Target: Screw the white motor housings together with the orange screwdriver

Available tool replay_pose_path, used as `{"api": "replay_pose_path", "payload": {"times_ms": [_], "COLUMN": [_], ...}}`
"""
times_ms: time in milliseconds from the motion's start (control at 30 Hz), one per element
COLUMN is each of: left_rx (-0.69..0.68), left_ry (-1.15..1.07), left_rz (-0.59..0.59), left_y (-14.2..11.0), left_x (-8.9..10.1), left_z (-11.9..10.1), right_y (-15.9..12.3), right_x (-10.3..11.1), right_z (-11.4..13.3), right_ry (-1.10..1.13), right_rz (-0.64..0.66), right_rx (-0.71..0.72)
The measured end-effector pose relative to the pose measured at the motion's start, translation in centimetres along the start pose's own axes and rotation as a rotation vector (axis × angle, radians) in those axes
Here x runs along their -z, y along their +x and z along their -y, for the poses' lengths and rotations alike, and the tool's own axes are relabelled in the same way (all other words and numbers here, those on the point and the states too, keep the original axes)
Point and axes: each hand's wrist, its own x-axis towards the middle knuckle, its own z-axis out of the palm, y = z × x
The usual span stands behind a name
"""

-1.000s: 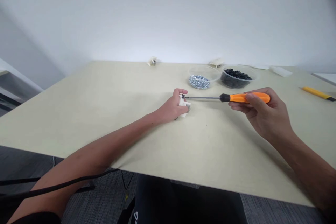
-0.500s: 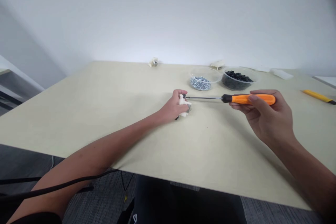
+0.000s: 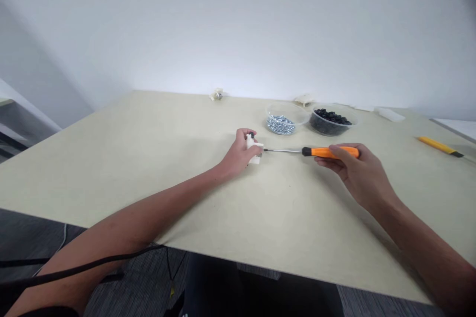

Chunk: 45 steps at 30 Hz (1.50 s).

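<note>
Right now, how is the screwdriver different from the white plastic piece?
The screwdriver is long and thin, with an orange handle and a metal shaft, while the white piece is short and chunky. The screwdriver is in the right hand, and the white piece is in the left hand. Both are being held, and the screwdriver's tip points at the white piece.

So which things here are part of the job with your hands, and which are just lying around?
Part of the job:
white plastic part in the left hand
orange-handled screwdriver in the right hand

Just lying around, it seems:
clear bowl of silver screws
clear bowl of black pieces
yellow tool
small white part
</note>
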Motion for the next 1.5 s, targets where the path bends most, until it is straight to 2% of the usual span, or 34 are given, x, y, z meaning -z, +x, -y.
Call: {"api": "replay_pose_path", "payload": {"times_ms": [200, 300, 400, 433, 467, 600, 667, 767, 933, 1067, 1200, 1333, 1500], "left_rx": [0.102, 0.114, 0.083, 0.071, 0.058, -0.01, -0.031, -0.042, -0.125, -0.132, -0.077, 0.004, 0.047], "left_ry": [-0.092, -0.114, -0.146, -0.172, -0.206, -0.3, -0.329, -0.408, -0.397, -0.212, -0.108, -0.108, -0.213], "left_rz": [-0.022, -0.04, -0.073, -0.086, -0.103, -0.24, -0.289, -0.234, -0.114, -0.055, -0.011, 0.021, 0.057], "left_y": [0.4, 0.5, 0.5, 0.4, 0.4, -0.3, -0.6, -1.0, -0.9, -0.7, -0.5, -0.4, -0.4], "left_x": [-0.4, -0.6, -0.8, -0.9, -1.0, -1.7, -2.1, -2.5, -2.2, -1.3, -0.7, -0.5, -0.7], "left_z": [0.2, 0.4, 0.4, 0.4, 0.4, 0.2, 0.2, 0.0, -1.0, -1.9, -2.0, -1.8, -1.8], "right_y": [-0.2, -0.4, -2.1, -3.0, -3.9, -6.4, -6.5, -5.7, -4.5, -3.8, -3.1, -2.8, -2.9], "right_x": [-0.8, -1.1, -2.1, -2.7, -3.5, -7.4, -9.0, -9.8, -7.9, -6.3, -5.9, -5.9, -5.8], "right_z": [-1.5, -1.9, -1.2, -0.7, -0.2, 1.1, 1.2, 1.0, 1.4, 1.9, 1.7, 1.3, 1.2], "right_ry": [-0.574, -0.712, -0.759, -0.73, -0.675, -0.402, -0.329, -0.215, -0.081, -0.153, -0.172, -0.215, -0.267], "right_rz": [0.07, 0.146, 0.075, 0.077, 0.141, 0.597, 0.641, 0.579, 0.511, 0.46, 0.455, 0.442, 0.414], "right_rx": [0.21, 0.265, 0.477, 0.564, 0.583, 0.332, 0.287, 0.213, 0.249, 0.28, 0.309, 0.33, 0.332]}}
